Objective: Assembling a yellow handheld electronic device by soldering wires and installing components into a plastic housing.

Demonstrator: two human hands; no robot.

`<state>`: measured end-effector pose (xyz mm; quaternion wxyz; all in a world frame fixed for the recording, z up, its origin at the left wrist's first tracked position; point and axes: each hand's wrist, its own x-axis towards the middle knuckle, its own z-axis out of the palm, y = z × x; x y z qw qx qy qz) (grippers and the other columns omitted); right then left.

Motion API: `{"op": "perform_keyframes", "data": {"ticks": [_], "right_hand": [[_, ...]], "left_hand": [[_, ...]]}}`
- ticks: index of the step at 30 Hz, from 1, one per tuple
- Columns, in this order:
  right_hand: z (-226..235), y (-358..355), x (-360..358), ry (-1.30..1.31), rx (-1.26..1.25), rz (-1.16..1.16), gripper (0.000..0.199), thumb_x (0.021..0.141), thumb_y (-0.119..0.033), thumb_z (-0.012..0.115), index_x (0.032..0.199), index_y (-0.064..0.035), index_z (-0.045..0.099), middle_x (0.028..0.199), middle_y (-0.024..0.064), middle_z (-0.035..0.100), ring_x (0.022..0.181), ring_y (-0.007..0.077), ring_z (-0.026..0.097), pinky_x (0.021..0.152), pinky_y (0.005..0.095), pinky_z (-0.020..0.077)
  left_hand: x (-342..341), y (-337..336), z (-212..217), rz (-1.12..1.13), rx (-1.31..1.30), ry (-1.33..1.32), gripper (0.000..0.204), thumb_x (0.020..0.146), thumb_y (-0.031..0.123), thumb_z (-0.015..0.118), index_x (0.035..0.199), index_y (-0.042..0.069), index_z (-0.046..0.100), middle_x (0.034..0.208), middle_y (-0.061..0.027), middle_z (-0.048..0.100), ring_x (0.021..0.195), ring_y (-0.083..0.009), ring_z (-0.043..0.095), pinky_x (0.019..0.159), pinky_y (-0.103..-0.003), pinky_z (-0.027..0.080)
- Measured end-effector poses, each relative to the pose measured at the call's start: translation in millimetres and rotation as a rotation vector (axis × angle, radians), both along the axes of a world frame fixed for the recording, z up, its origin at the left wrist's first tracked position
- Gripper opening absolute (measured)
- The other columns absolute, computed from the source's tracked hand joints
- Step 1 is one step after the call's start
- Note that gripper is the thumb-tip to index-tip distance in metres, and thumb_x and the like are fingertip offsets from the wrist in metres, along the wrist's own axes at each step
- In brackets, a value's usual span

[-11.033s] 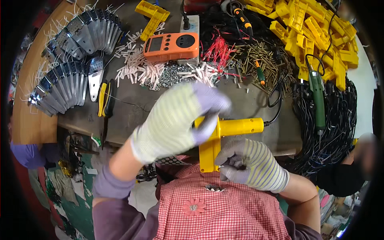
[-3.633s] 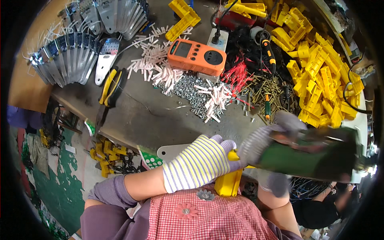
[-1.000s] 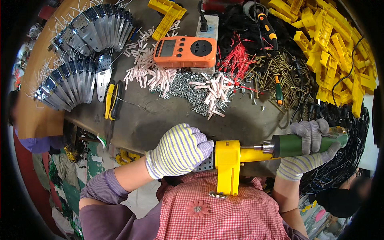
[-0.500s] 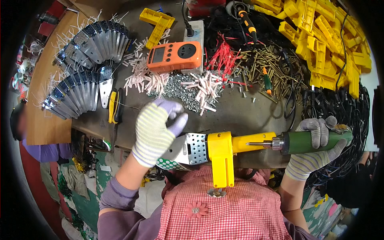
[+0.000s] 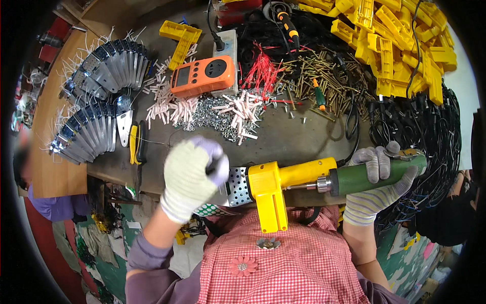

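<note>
Yellow bracket (image 5: 273, 190) over cluttered grey workbench (image 5: 298, 142); right hand (image 5: 377, 175) fingers grip green screwdriver (image 5: 374, 175), left hand (image 5: 195, 172) fisted.

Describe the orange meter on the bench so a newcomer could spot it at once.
Start at the grey workbench and look toward its far edge, left of the red-tipped wire bundle. The orange meter lies flat there, above the heap of small silver nuts. It is the only orange box, with a small screen and a round socket face.
</note>
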<state>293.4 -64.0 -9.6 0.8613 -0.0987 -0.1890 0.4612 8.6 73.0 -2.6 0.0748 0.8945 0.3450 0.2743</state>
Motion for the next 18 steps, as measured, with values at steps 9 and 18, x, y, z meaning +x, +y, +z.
{"op": "perform_keyframes", "data": {"ticks": [9,18], "right_hand": [[2,13,-14,0.071,-0.083,0.023,0.045,0.093,-0.050,0.063,0.102,-0.0061,0.059,0.055,-0.0070,0.034,0.048,0.0077,0.034,0.080,0.0304,0.0465],[5,14,-13,0.028,-0.031,0.096,0.041,0.089,-0.049,0.070,0.094,-0.0104,0.056,0.050,-0.0083,0.033,0.040,0.0053,0.031,0.076,0.0278,0.0462]], "left_hand": [[-14,-64,-31,-0.014,-0.072,-0.256,0.016,0.067,0.021,0.074,0.075,0.015,0.062,0.066,-0.0025,0.060,0.062,-0.0260,0.059,0.059,-0.042,0.045],[-9,-63,-29,-0.035,-0.059,-0.270,0.015,0.070,0.022,0.076,0.076,0.014,0.065,0.065,-0.0040,0.059,0.056,-0.0267,0.056,0.057,-0.042,0.044]]}}
